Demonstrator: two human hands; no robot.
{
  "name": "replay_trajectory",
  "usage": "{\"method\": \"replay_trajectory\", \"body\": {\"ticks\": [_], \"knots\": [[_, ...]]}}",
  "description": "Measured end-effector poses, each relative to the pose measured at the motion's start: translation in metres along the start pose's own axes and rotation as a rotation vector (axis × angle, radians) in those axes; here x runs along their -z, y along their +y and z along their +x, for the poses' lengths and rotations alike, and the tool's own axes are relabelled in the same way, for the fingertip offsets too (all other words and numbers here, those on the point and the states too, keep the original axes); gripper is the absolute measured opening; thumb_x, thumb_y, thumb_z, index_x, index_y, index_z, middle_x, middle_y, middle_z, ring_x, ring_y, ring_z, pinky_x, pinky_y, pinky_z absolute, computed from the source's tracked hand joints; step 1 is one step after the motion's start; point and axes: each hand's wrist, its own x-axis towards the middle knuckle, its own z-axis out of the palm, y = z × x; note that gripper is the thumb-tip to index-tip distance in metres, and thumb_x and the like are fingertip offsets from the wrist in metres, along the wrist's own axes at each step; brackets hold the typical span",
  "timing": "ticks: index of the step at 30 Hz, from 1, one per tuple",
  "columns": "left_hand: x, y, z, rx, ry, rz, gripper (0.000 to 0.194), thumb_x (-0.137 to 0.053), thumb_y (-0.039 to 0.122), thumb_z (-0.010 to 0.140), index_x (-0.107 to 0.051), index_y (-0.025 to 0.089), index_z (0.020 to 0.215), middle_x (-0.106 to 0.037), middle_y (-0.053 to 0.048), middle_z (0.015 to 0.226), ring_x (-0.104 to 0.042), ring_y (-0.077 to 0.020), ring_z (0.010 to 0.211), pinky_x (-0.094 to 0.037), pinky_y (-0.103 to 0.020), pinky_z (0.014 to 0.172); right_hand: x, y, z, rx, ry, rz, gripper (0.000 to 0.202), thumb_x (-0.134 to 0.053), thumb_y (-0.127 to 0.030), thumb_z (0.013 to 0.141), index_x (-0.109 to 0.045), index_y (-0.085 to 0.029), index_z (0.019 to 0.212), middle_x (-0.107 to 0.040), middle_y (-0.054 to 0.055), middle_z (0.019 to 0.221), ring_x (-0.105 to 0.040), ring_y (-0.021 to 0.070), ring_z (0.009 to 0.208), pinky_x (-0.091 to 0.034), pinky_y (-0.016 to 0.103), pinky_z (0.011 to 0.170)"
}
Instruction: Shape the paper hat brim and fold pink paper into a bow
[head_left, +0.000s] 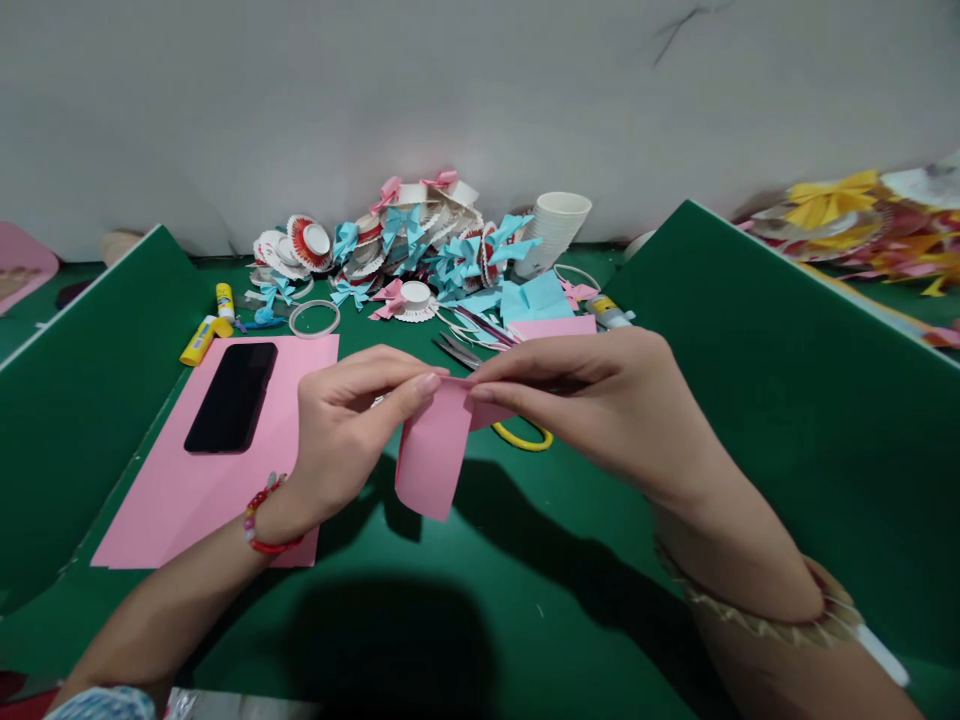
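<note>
A folded piece of pink paper (436, 450) hangs between my two hands above the green table. My left hand (360, 420) pinches its top edge between thumb and fingers. At the top right corner, my right hand (592, 400) pinches the same paper, and a pink flap shows below those fingers. Scissors (525, 440) with a yellow handle lie on the table behind the paper, partly hidden by my right hand. To the left, a black phone (231, 398) rests on a stack of pink sheets (172, 500).
Yellow glue sticks (198, 342) and a tape roll (315, 318) lie at the back left. Behind my hands are a pile of paper craft pieces with blue bows (405, 238), stacked paper cups (553, 235) and blue paper (536, 298). Green partitions (787, 400) stand on both sides.
</note>
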Motion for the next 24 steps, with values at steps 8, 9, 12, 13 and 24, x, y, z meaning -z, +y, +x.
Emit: {"method": "replay_trajectory", "body": {"ticks": [8, 9, 12, 13, 24], "knots": [[-0.0045, -0.0033, -0.0010, 0.150, -0.224, -0.064, 0.031, -0.052, 0.043, 0.083, -0.063, 0.015, 0.079, -0.065, -0.002, 0.067, -0.061, -0.0116, 0.056, -0.046, -0.020, 0.048, -0.0025, 0.0020, 0.0007, 0.060, 0.269, 0.009, 0.008, -0.068, -0.017, 0.071, -0.070, -0.021, 0.064, -0.070, -0.003, 0.062, -0.065, 0.0119, 0.055, -0.054, 0.019, 0.049], [-0.0046, -0.0031, -0.0015, 0.181, -0.257, -0.089, 0.031, -0.050, 0.044, 0.084, -0.061, 0.015, 0.079, -0.064, -0.001, 0.064, -0.060, -0.0111, 0.052, -0.045, -0.019, 0.045, -0.0028, 0.0021, 0.0009, 0.063, 0.283, 0.002, 0.009, -0.068, -0.016, 0.071, -0.069, -0.021, 0.064, -0.070, -0.003, 0.061, -0.065, 0.0117, 0.054, -0.053, 0.019, 0.048], [-0.0050, -0.0026, -0.0025, 0.229, -0.283, -0.145, 0.029, -0.049, 0.043, 0.085, -0.057, 0.015, 0.078, -0.062, 0.000, 0.057, -0.059, -0.0108, 0.047, -0.043, -0.019, 0.041, -0.0033, 0.0020, 0.0014, 0.062, 0.283, -0.014, 0.010, -0.068, -0.015, 0.071, -0.069, -0.022, 0.063, -0.070, -0.003, 0.061, -0.064, 0.0115, 0.053, -0.052, 0.019, 0.046], [-0.0051, -0.0024, -0.0025, 0.231, -0.280, -0.152, 0.029, -0.050, 0.042, 0.085, -0.056, 0.015, 0.076, -0.061, 0.000, 0.056, -0.059, -0.0107, 0.047, -0.042, -0.019, 0.041, -0.0034, 0.0020, 0.0015, 0.060, 0.278, -0.017, 0.010, -0.068, -0.015, 0.071, -0.069, -0.022, 0.063, -0.070, -0.003, 0.060, -0.063, 0.0115, 0.053, -0.052, 0.019, 0.046], [-0.0028, -0.0036, 0.0015, 0.021, -0.192, -0.086, 0.041, -0.050, 0.034, 0.086, -0.042, 0.015, 0.051, -0.034, 0.005, 0.051, -0.028, -0.0054, 0.046, -0.025, -0.020, 0.042, -0.0019, 0.0056, 0.0021, 0.052, 0.181, 0.082, 0.009, -0.069, -0.017, 0.071, -0.070, -0.022, 0.063, -0.069, -0.003, 0.062, -0.062, 0.0110, 0.054, -0.051, 0.019, 0.047]]}}
